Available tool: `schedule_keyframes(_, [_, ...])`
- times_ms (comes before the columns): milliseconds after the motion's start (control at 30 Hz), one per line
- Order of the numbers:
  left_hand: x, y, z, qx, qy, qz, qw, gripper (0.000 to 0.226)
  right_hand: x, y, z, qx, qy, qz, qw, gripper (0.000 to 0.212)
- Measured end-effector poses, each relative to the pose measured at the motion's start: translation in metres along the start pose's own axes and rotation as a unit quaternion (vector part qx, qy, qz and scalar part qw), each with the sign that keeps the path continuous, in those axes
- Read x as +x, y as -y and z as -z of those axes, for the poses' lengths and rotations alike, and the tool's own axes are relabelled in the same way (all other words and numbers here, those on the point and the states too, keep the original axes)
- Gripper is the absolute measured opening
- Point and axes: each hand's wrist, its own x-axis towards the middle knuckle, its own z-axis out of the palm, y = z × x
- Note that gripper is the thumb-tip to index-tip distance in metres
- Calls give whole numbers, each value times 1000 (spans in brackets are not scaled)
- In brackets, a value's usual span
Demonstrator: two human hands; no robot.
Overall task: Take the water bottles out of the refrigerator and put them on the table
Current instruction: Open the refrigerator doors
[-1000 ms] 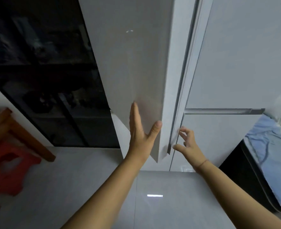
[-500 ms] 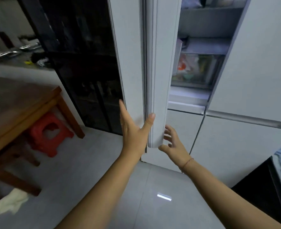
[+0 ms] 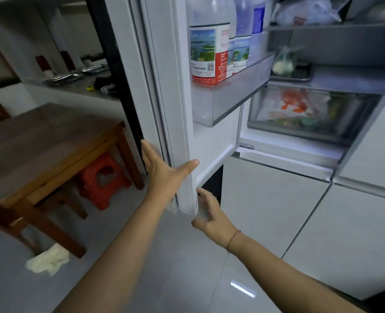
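The refrigerator's left door stands swung wide open. In its clear door shelf stand three water bottles in a row: the nearest water bottle has a red and landscape label, a second bottle stands behind it, and a third with a blue label is farthest. My left hand lies flat against the door's outer edge, fingers spread. Just below the door's bottom corner, my right hand is open and holds nothing. The brown wooden table stands at the left.
Inside the fridge are shelves with bagged food and a crisper drawer. A red plastic stool sits under the table. A pale cloth lies on the grey tiled floor. A counter with metal trays runs behind the table.
The refrigerator door has swung from nearly shut to wide open, exposing the bottles in its shelf. My left hand stayed on the door's edge; my right hand followed below it.
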Motion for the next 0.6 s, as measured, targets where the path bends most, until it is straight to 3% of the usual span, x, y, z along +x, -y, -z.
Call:
schedule_keyframes(267, [55,28,49,34,17,-12,999,110,58,13,-55,-11,53,-24,998,91])
schedule_keyframes(600, [111,43,79,-6,61,-13,998,85,120,34,-98,-126,65,-16,990,97])
